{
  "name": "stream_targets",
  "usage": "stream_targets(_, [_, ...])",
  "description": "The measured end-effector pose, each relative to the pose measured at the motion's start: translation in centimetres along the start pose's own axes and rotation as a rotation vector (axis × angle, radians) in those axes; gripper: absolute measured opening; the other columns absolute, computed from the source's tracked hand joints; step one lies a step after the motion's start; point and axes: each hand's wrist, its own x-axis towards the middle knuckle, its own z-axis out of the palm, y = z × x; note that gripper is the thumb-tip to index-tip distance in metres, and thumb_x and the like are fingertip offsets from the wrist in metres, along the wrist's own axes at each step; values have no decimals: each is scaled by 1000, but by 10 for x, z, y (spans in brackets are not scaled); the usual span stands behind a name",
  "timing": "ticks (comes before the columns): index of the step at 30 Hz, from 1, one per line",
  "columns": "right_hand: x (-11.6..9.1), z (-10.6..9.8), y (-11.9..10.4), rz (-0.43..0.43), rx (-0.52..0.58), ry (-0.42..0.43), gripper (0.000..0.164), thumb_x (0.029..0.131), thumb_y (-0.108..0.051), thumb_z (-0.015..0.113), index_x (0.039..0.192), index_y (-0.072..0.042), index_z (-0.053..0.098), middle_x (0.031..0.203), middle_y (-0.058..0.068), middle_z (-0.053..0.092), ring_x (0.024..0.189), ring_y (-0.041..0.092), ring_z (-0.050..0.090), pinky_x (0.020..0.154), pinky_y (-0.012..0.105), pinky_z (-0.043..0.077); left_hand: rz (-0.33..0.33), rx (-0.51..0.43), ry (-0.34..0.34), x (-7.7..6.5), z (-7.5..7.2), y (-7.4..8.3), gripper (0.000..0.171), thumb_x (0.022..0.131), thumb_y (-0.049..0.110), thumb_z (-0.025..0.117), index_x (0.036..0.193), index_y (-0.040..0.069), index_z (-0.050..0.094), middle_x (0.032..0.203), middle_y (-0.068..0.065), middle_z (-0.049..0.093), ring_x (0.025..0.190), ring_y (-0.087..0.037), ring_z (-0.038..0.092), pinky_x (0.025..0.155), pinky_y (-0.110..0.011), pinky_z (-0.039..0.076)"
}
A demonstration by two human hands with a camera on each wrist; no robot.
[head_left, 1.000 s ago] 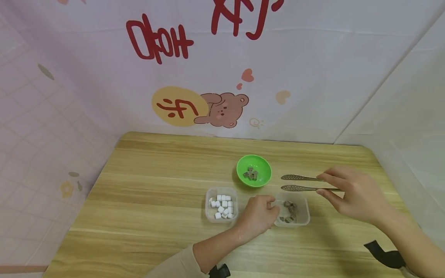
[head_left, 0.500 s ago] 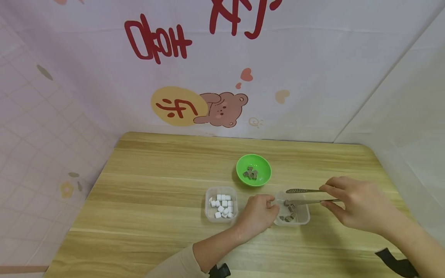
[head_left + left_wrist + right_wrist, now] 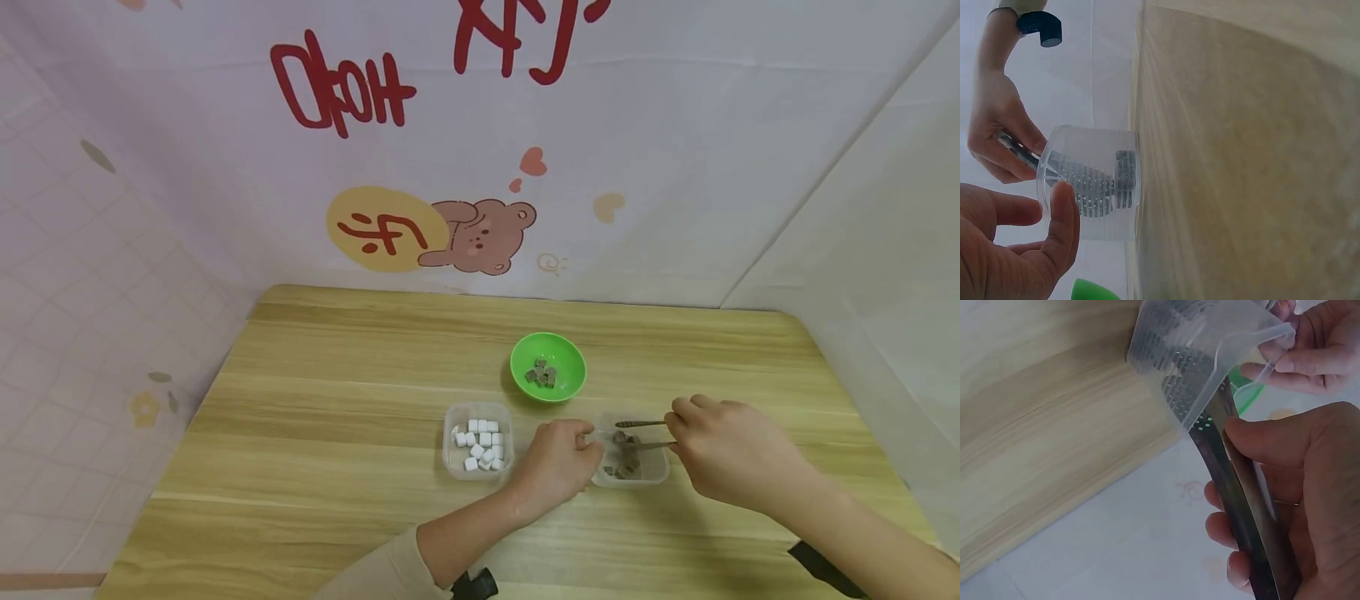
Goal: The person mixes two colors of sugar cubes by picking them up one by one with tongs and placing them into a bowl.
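My left hand (image 3: 558, 458) pinches the near-left rim of a clear plastic container (image 3: 663, 477) on the table. In this container lie several small grey-brown cubes (image 3: 622, 472). With my right hand (image 3: 727, 450) I grip metal tongs (image 3: 1241, 500) by their arms; the perforated tips are down inside the container. In the left wrist view the tips of the tongs (image 3: 1088, 187) show through the clear wall, close against a dark cube (image 3: 1124, 178). Whether they squeeze a cube, I cannot tell.
Behind the container stands a green bowl (image 3: 567, 354) with several grey-brown cubes in it. To the left of my left hand, a second clear container (image 3: 447, 467) holds several white cubes (image 3: 477, 451). A printed cloth (image 3: 645, 133) hangs behind the wooden table (image 3: 315, 417).
My right hand has moved left and down, lowering the tongs from above the container into it; their arms have come closer together. The left hand has stayed on the rim.
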Motion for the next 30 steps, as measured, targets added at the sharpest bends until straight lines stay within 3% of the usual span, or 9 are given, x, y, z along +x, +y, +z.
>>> stream_targets(1, [1,1,-1,5,-2,-7,23,69,-13,74,68,-5,53,67,-2,35,56,12,27,44,22,29,-5,-1,-2,0,0,0,37,101,11,59,133,-4,67,45,8,48,36,-3,42,39,-19,29])
stream_targets(4, [3,3,-4,18,-14,-22,28,66,-12,79,67,-6,52,66,-3,35,56,12,27,44,22,29,-13,-1,-4,1,1,-1,37,101,12,59,134,-4,67,45,8,47,36,-3,41,39,-19,27])
stream_targets(15, [4,13,-4,7,-22,-5,28,66,-12,78,64,-8,51,65,-2,33,55,12,26,42,22,25,11,34,10,0,0,-1,36,99,10,57,129,-4,70,44,9,48,36,-2,42,40,-20,28])
stream_targets(24, [0,13,1,51,38,15,32,64,-12,87,68,-9,56,67,-4,40,54,11,36,41,24,34,0,25,10,1,0,-1,36,99,11,58,131,-3,69,45,10,48,36,-1,41,38,-19,26])
stream_targets(25, [-2,13,3,61,55,30,29,66,-13,86,69,-10,57,68,-4,41,54,11,37,41,24,35,0,25,9,1,0,-1,36,99,11,58,131,-3,69,45,10,48,36,-1,41,38,-18,25])
stream_targets(27, [-5,14,5,83,86,61,25,83,-19,77,70,-13,57,68,-6,41,54,9,38,41,24,37,1,21,9,1,0,-1,35,100,10,59,131,-3,69,44,10,47,36,-1,41,38,-18,25])
stream_targets(30, [-9,14,7,118,110,100,41,107,-35,50,72,-15,59,69,-9,43,54,4,38,41,22,36,1,16,11,1,0,0,34,100,9,59,129,-3,70,44,10,46,35,-1,40,37,-17,25])
